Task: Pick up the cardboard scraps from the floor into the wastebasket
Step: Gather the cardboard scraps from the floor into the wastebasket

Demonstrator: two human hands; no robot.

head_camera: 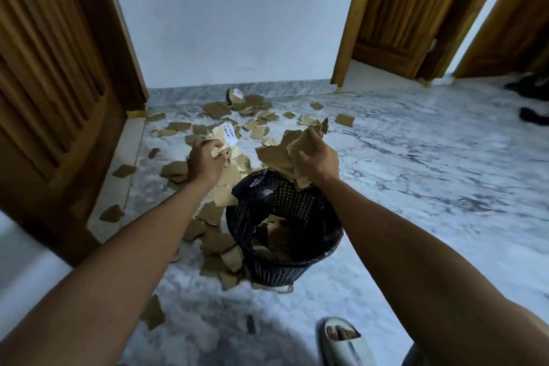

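Note:
A black mesh wastebasket point(276, 272) with a black liner stands on the marble floor at centre and holds several brown cardboard scraps. My right hand point(316, 159) grips a bunch of cardboard scraps point(276, 154) just above the basket's far rim. My left hand point(205, 162) grips more scraps point(227, 135), one bearing a white label, above the floor to the left of the basket. Many loose scraps point(217, 242) lie on the floor left of the basket and beyond it point(217, 110) toward the wall.
A brown wooden door point(53, 92) stands at the left, and two more wooden doors point(401, 9) at the back right. A white wall closes the far side. My sandalled foot point(341, 342) is at the bottom. Dark objects point(531, 116) lie at the far right.

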